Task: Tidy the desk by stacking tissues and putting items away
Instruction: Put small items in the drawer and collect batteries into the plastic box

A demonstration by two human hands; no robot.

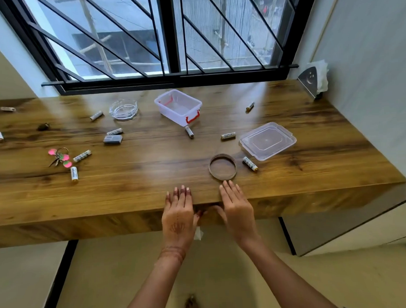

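Note:
My left hand [179,213] and my right hand [237,209] lie flat, fingers straight, on the front edge of the wooden desk [152,176], holding nothing. Just beyond my right fingertips lies a brown ring [222,167]. A clear plastic box with red latches [178,106] stands open at the back centre; its clear lid [268,140] lies apart at the right. Several batteries are scattered over the desk, one [250,163] beside the ring and another [228,136] left of the lid. A tissue holder with white tissue [314,79] stands in the far right corner.
A glass ashtray [124,109] sits left of the box. Keys with pink tags [59,157] and a small grey box [113,139] lie at the left. A barred window [161,35] runs behind the desk; a wall closes the right side.

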